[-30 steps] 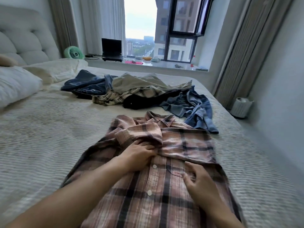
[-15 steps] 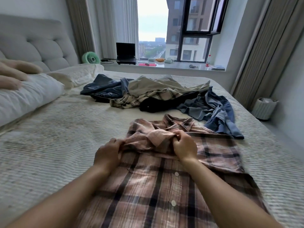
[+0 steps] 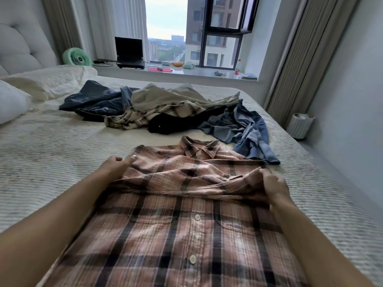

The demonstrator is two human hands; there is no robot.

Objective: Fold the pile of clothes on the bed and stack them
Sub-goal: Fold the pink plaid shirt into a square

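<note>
The plaid shirt (image 3: 186, 214) lies button side up on the bed (image 3: 51, 162), stretched between the two grips: the left hand (image 3: 116, 165) pinches its folded sleeve edge at one side, the right hand (image 3: 274, 185) clutches the fabric at the other. It is pink with dark checks and white buttons. Its long axis runs away from the grips, collar pointing toward the pile of clothes (image 3: 165, 108) beyond.

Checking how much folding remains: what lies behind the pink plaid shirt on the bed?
Behind the pink plaid shirt lies a heap: navy garment, beige plaid shirt, black item, blue denim shirt. Anything buried underneath is hidden.
</note>
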